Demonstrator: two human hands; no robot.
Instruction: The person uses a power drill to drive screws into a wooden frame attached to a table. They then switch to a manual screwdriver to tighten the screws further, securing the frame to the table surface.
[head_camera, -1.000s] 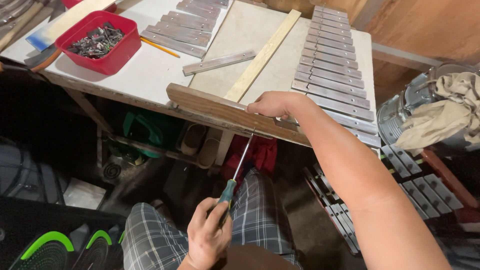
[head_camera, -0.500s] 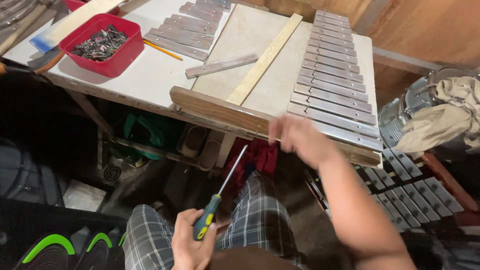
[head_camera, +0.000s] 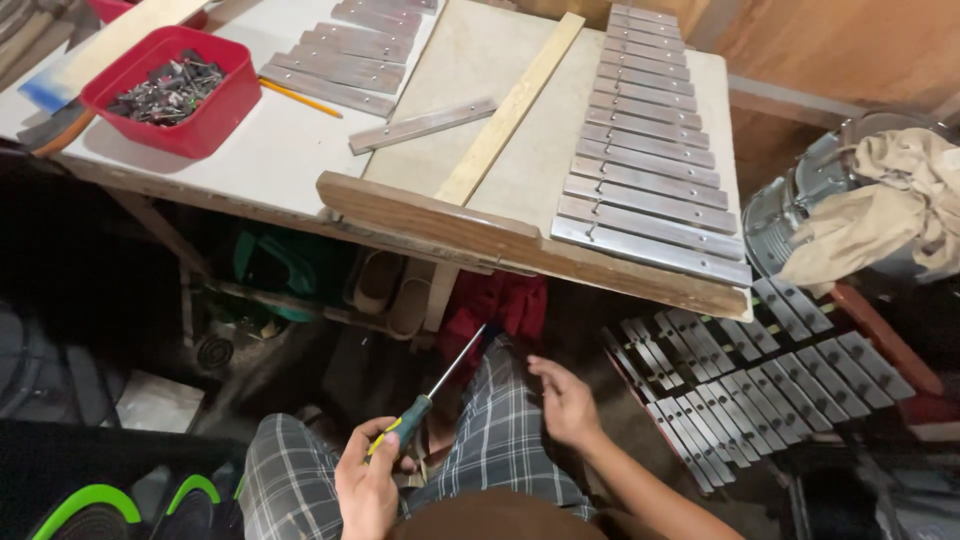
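Left hand (head_camera: 368, 485) is gripping a screwdriver (head_camera: 430, 398) by its green-and-yellow handle, fingers clenched round it. The shaft is running up and to the right from those fingers, tip pointing toward the underside of the wooden frame (head_camera: 440, 222) well above. Right hand (head_camera: 566, 403) is hovering over the plaid lap, fingers loosely spread, holding nothing, just right of the shaft and apart from it. Metal bars (head_camera: 650, 190) are lying across the frame, farther up. Right hand is sitting nearer the frame.
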